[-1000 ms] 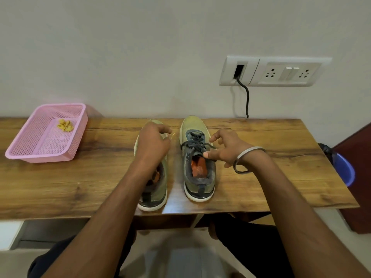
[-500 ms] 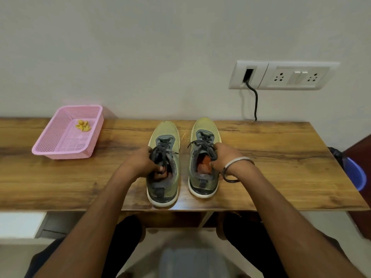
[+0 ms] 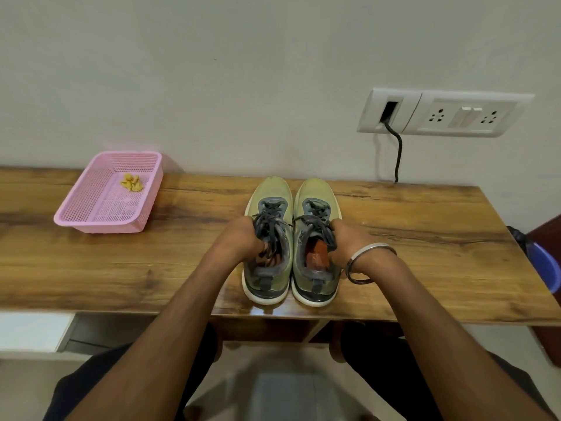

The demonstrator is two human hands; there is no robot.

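Fingers of the left hand [image 3: 239, 238] curled gripping the left olive-green mesh sneaker [image 3: 268, 238], right hand [image 3: 349, 243] gripping its twin [image 3: 315, 241], both well right of the pink plastic basket [image 3: 91, 205], touching side by side

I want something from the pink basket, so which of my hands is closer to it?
Left. The left hand grips the left sneaker, off to the pink basket's right; the right hand grips the right sneaker, even farther right.
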